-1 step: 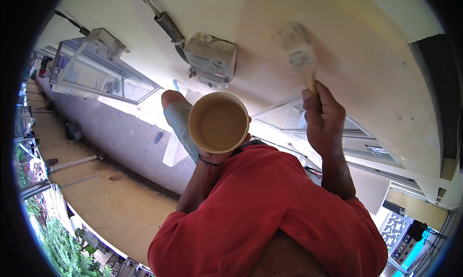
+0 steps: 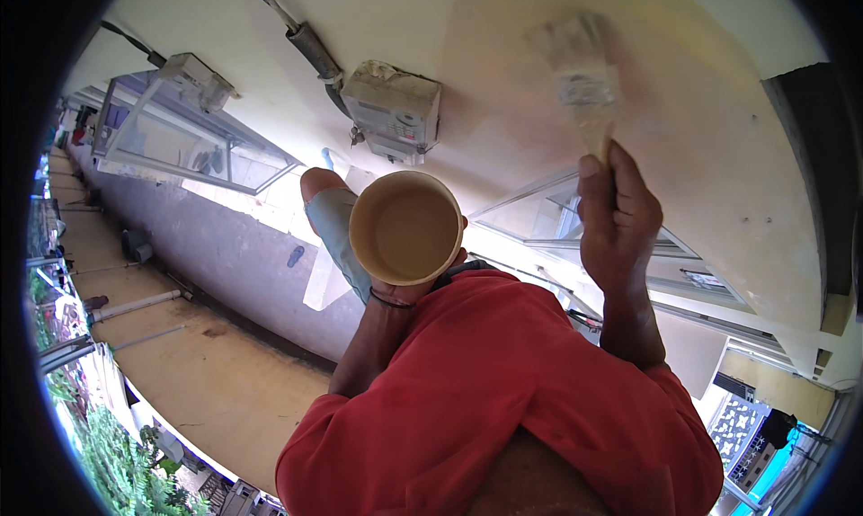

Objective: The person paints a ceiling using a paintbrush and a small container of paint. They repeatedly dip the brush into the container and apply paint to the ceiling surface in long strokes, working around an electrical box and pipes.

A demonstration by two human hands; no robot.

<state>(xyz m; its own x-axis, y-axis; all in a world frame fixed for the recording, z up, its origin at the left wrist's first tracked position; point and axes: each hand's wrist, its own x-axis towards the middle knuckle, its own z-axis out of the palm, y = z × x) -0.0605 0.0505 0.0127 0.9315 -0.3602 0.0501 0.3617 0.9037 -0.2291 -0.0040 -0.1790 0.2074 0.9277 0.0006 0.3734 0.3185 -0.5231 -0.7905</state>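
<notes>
My left hand [image 2: 406, 293] grips a round beige container [image 2: 404, 192] from beneath; its fingers are mostly hidden, and pale contents show inside. My right hand [image 2: 620, 210] is closed on the wooden handle of a wide paintbrush [image 2: 588, 93]. The brush head is blurred against the pale painted wall [image 2: 692, 147], over a pinkish-yellow patch; whether the bristles touch it is hard to tell.
A grimy meter box [image 2: 391, 111] with conduit [image 2: 315, 53] is on the wall, beside open windows [image 2: 193, 147] on both sides. My bent leg [image 2: 333, 219] is behind the container. Below left lie a grey ledge [image 2: 234, 246] and a tan surface [image 2: 207, 372] with pipes.
My right hand and the brush have moved slightly right and upward along the wall. My left hand and the container remain in nearly the same place.
</notes>
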